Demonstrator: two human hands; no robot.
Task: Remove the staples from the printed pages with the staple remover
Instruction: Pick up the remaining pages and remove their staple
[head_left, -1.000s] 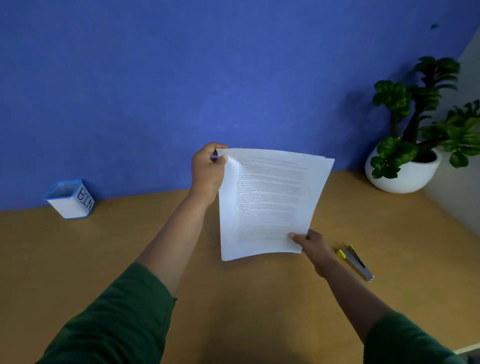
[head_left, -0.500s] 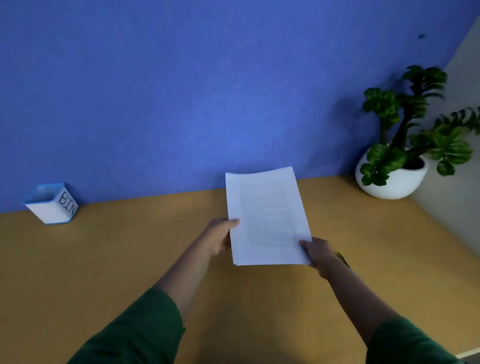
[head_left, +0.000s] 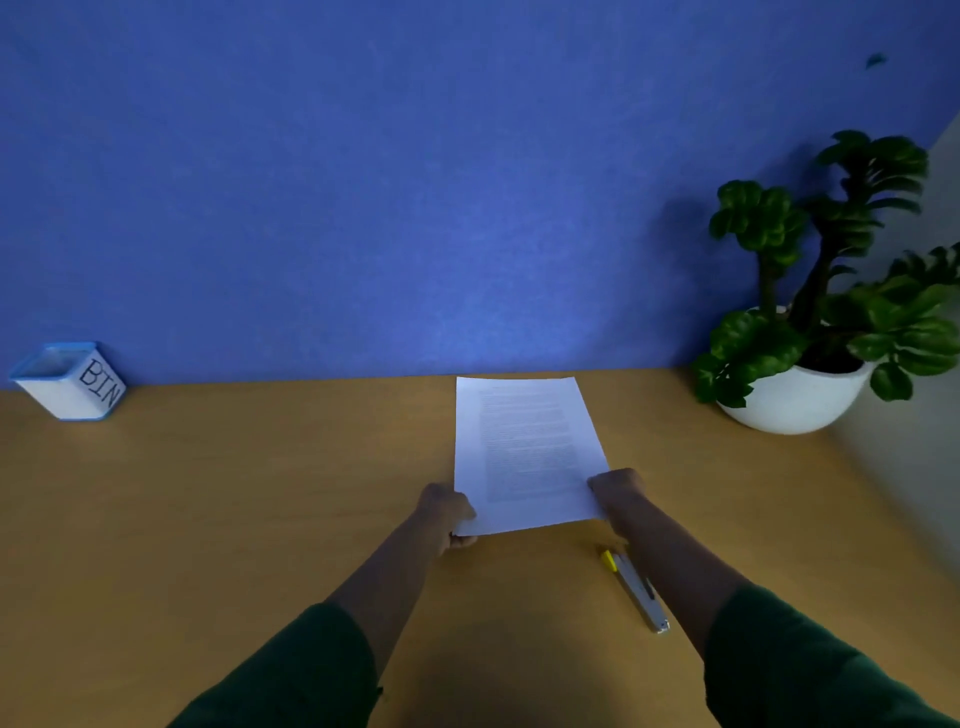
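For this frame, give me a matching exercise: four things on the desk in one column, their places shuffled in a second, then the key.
Things:
1. printed pages
2. staple remover
3. bin
4. potted plant

Places:
A. far left, by the blue wall
B. far right corner
C. centre, held at its near corners by both hands
D. on the desk beside the right forearm

Pairs: 1-C, 2-D, 3-A, 4-B

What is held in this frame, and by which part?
The printed pages: left hand pinches the near left corner, right hand the near right corner.
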